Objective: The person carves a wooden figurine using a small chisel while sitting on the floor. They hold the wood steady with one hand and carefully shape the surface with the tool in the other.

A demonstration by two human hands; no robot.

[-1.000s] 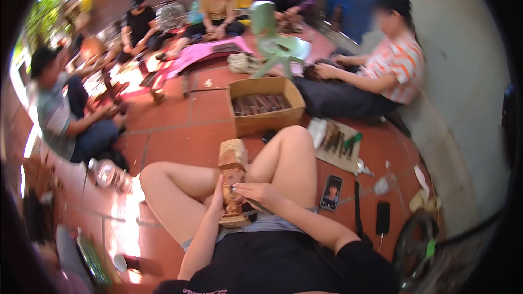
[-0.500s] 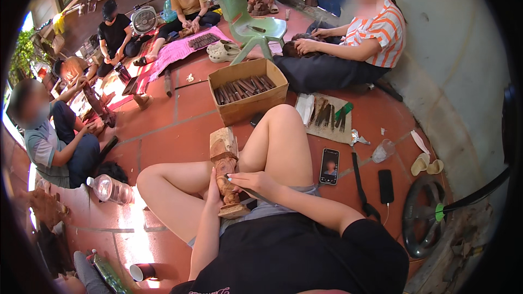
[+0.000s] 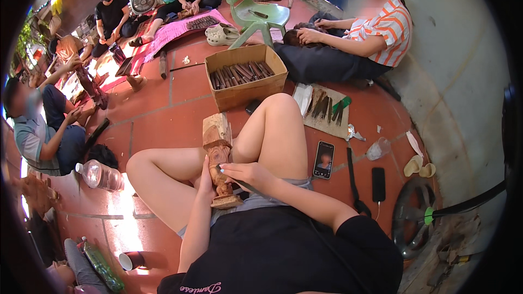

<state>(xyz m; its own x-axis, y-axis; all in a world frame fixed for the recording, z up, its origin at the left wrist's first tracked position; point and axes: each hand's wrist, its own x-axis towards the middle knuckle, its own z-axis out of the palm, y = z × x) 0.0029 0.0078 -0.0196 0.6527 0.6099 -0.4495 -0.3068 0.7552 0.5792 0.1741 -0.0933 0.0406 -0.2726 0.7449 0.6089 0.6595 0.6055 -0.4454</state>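
Observation:
A carved wooden figure (image 3: pixel 218 152) stands upright between my thighs, its base on my lap. My left hand (image 3: pixel 205 179) wraps around its lower left side from behind and holds it. My right hand (image 3: pixel 245 173) grips a thin dark carving tool (image 3: pixel 239 182) with the tip pressed against the middle of the figure. My bent right knee (image 3: pixel 278 114) rises just right of the carving.
A cardboard box (image 3: pixel 245 84) of carving tools sits ahead on the red tile floor. A board (image 3: pixel 324 110) with more tools, two phones (image 3: pixel 323 159), a plastic bottle (image 3: pixel 99 175) and a green chair (image 3: pixel 251 11) lie around. Several people sit at the left, back and right.
The view has tilted and swung slightly, so the box and the people appear shifted. Both hands stay on the carving, with the tool still at its middle.

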